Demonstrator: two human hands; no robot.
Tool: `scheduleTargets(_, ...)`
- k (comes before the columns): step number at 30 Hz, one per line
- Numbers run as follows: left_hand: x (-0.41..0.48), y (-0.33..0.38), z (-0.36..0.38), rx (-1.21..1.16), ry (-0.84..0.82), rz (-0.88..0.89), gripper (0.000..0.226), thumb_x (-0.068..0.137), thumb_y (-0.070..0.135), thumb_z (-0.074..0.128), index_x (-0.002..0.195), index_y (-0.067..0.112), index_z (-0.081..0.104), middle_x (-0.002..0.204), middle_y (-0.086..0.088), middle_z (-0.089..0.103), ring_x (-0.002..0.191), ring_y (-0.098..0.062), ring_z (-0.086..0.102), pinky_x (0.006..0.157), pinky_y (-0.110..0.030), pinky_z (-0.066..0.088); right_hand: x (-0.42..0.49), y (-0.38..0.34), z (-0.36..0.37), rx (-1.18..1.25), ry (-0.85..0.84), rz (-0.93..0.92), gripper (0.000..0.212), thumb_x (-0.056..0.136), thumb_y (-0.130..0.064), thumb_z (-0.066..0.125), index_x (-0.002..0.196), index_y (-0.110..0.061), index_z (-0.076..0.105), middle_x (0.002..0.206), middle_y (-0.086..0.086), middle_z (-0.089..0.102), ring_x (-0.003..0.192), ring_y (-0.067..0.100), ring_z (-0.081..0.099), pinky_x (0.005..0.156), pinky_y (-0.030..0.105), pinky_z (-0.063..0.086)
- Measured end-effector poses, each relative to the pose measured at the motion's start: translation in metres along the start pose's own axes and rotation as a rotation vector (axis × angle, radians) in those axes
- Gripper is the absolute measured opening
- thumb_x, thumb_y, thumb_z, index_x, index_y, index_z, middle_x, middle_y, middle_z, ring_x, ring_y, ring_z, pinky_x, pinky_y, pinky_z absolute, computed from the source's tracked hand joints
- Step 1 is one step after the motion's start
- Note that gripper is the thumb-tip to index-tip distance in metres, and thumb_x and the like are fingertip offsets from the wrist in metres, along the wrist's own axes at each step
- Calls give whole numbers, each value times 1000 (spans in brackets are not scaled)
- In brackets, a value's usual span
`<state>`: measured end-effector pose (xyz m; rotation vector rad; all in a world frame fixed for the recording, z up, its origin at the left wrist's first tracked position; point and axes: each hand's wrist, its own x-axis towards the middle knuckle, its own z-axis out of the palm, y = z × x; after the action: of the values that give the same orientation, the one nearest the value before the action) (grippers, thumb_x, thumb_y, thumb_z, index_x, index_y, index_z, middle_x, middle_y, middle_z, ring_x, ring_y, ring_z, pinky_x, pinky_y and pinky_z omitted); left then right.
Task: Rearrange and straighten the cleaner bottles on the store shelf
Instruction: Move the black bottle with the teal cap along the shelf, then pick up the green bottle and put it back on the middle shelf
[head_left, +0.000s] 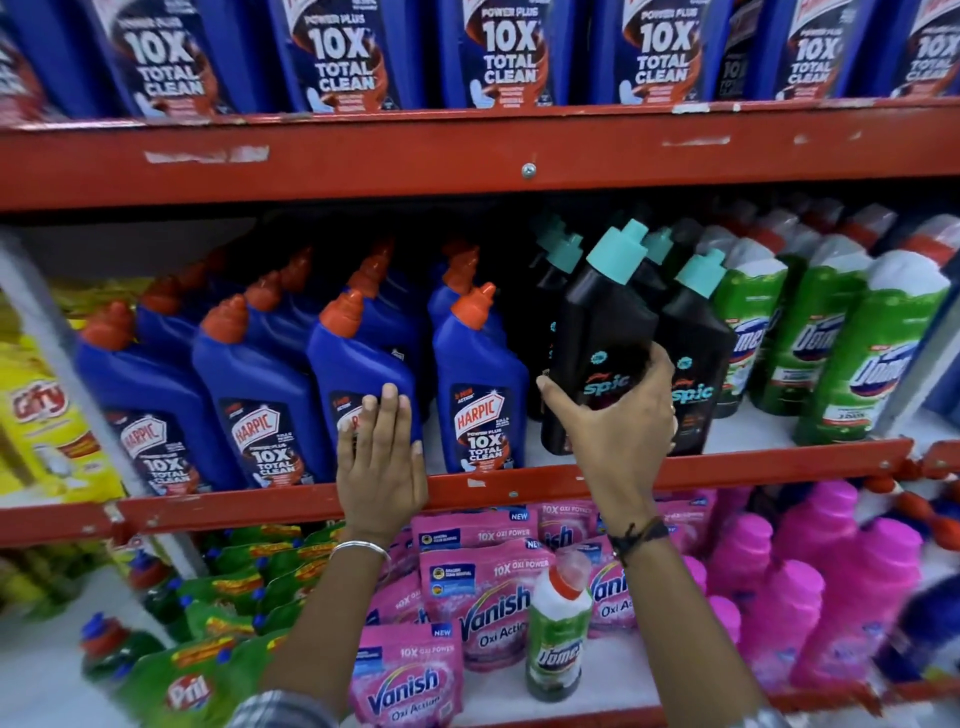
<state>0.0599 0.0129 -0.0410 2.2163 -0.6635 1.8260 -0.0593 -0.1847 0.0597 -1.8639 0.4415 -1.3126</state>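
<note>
On the middle red shelf, the right hand is wrapped around the lower body of a black Spic bottle with a teal cap, thumb on the left side and fingers curled round the right; the bottle leans to the right, its cap near the caps of the black bottles behind it; whether its base rests on the shelf or hangs just above it is hard to tell, since the hand covers that part; a second black Spic bottle stands just beside it on the right, touching the fingers. The left hand is open and flat, fingers together and pointing up, pressed against the front of a blue Harpic bottle with an orange cap, gripping nothing; more blue Harpic bottles stand in rows on either side of it. Green Domex bottles fill the right end of the same shelf; on the shelf below, a single small Domex bottle stands among pink Vanish pouches.
</note>
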Motion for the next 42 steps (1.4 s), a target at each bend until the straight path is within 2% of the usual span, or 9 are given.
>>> scheduleTargets(5,0,0,0,-4,14,6,59,98,25,29,151,9,11,161,-2,2,147,-19,4,120,-40,5,-6,10,18,-73,-26,29,101,60,-44,85,137,-1,35,135,16,51,124,31,48,101,37,40)
scheduleTargets(10,-2,0,0,-13,3,6,60,97,25,30,152,9,11,161,-2,2,147,-19,4,119,-41,6,-11,19,27,-152,-31,70,105,63,-47,82,141,-1,30,140,18,46,128,32,45,99,40,42)
scheduleTargets(19,-3,0,0,-16,1,-4,61,96,24,32,152,10,11,161,-1,1,147,-18,3,119,-40,5,-17,22,32,-301,-62,68,104,71,-66,65,145,-9,20,139,14,44,124,32,47,74,44,52)
scheduleTargets(21,-2,0,1,-12,2,-4,63,95,24,33,152,10,10,161,0,0,147,-18,3,119,-40,4,-20,23,27,-309,-85,64,99,75,-64,63,145,-9,21,141,14,43,123,31,48,73,43,52)
scheduleTargets(26,-1,1,-1,-15,14,2,62,96,23,34,152,10,10,161,0,0,147,-18,3,120,-41,6,-52,40,-1,-167,-8,5,68,83,-53,63,130,-9,43,133,11,50,125,22,41,86,40,49)
scheduleTargets(28,-1,2,-2,-18,9,-2,62,96,22,34,152,10,10,161,0,-2,147,-18,2,120,-40,5,-79,60,-12,-90,-60,39,69,82,-58,60,127,-9,44,129,11,52,119,23,49,89,31,46)
scheduleTargets(31,-2,2,-3,-17,7,-2,61,97,22,33,152,9,8,160,1,-4,147,-18,0,120,-41,5,-119,92,-23,-96,-212,173,87,71,-63,68,132,-7,40,132,13,50,118,24,50,90,24,38)
scheduleTargets(36,-1,1,-3,-17,-29,-10,61,97,21,32,152,8,8,160,2,-9,147,-17,-4,120,-40,3,-176,143,-22,-254,-468,359,110,56,-62,80,138,-6,32,136,14,46,119,30,52,91,43,52)
scheduleTargets(42,0,1,-1,2,-45,-39,52,97,21,34,144,2,25,160,1,-7,147,-15,-7,120,-38,1,-197,167,-18,-267,-570,452,84,61,-58,79,125,-21,39,118,0,52,103,21,59,75,37,53)
